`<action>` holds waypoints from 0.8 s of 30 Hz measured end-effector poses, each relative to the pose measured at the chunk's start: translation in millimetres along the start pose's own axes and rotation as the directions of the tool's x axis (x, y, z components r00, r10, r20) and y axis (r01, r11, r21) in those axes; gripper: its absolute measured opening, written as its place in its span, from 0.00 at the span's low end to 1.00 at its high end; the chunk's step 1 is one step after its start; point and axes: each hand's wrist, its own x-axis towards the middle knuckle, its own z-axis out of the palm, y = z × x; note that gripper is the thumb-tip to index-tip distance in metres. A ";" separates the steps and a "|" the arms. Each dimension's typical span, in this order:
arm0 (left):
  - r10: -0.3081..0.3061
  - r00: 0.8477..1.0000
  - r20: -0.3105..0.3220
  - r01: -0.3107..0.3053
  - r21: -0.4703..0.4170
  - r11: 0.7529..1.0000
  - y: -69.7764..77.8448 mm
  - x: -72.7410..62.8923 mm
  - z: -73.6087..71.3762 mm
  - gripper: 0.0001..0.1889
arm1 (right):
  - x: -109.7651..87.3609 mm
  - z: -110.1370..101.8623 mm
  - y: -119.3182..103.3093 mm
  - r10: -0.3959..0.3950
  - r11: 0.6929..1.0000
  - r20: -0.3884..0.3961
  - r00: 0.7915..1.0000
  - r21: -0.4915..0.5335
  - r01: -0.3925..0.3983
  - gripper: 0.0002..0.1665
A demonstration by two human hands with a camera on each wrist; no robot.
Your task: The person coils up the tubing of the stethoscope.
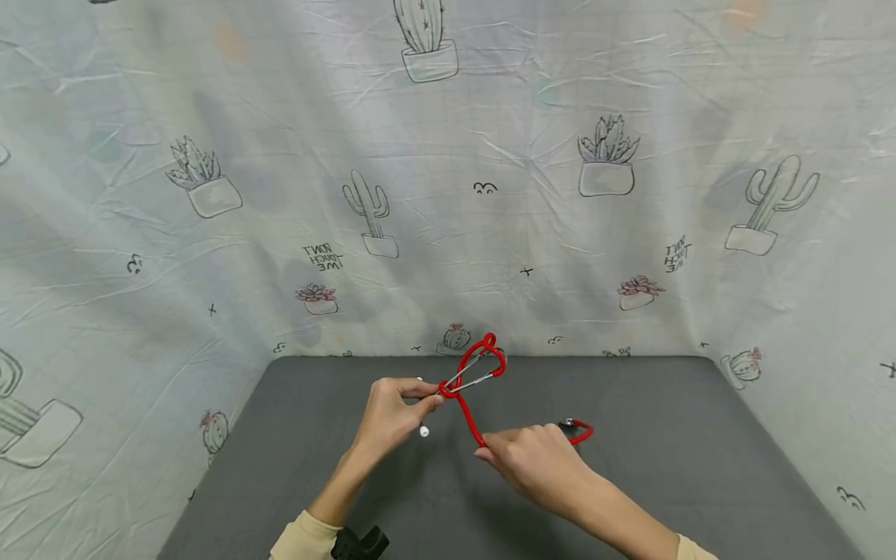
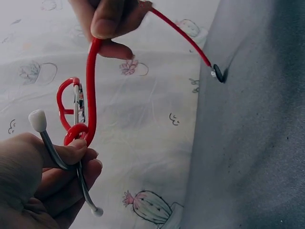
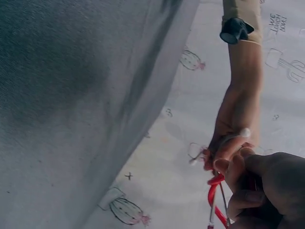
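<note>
A stethoscope with red tubing (image 1: pixel 469 416) is held between both hands above the table. My left hand (image 1: pixel 395 412) pinches its metal ear tubes (image 2: pixel 82 183) between thumb and fingers, where a turn of red tube wraps around them. White ear tips (image 2: pixel 37 120) stick out past that hand. Beyond the pinch, a red loop (image 1: pixel 501 359) with metal rods points up and away. My right hand (image 1: pixel 535 463) grips the tubing lower down, to the right. From it the tube's end runs on to the dark chest piece (image 2: pixel 218 72). In the right wrist view, the right fingers hide what they hold.
A grey tabletop (image 1: pixel 315 467) spreads beneath the hands. Behind and at both sides hangs a pale curtain (image 1: pixel 448 233) printed with potted cacti. A black wrist device (image 1: pixel 360 543) sits at the left sleeve.
</note>
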 end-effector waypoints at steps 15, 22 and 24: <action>-0.018 1.000 -0.014 0.018 -0.016 1.000 1.5 8.0 -10.5 0.07 | 15.9 -39.0 4.3 0.044 0.985 0.136 0.990 0.162 -0.066 0.17; 0.027 0.999 -0.025 -0.026 0.040 0.999 3.5 7.9 -14.7 0.07 | 16.1 -54.2 2.2 0.045 0.987 0.170 0.984 0.144 -0.070 0.11; 0.036 0.999 -0.028 -0.034 0.061 0.998 2.7 8.2 -14.9 0.07 | 14.2 -57.7 1.8 0.044 0.990 0.167 0.985 0.127 -0.066 0.11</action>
